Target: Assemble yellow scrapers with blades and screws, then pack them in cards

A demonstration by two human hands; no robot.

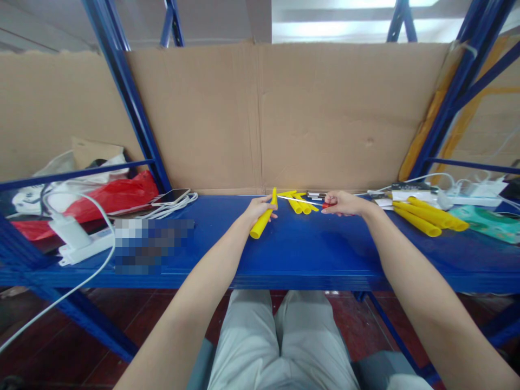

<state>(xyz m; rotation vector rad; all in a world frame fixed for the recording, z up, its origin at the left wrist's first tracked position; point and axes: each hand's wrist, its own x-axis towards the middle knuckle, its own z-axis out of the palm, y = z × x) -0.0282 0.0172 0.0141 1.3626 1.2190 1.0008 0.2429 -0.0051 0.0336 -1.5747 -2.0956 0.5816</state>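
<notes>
Yellow slender plastic tube is being gripped mid-length by left hand over blue metal shelf; likely light, stiff, slick, best held there; red-handled thin-shafted tool being pinched by right hand.

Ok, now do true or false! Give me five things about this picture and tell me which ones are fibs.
1. The left hand holds a yellow tube. True.
2. The right hand is empty. False: the right hand holds a red-handled tool.
3. More yellow tubes lie to the right of the right hand. True.
4. The red plastic bag is on the right side. False: the red plastic bag is on the left.
5. Brown cardboard stands behind the hands. True.
</notes>
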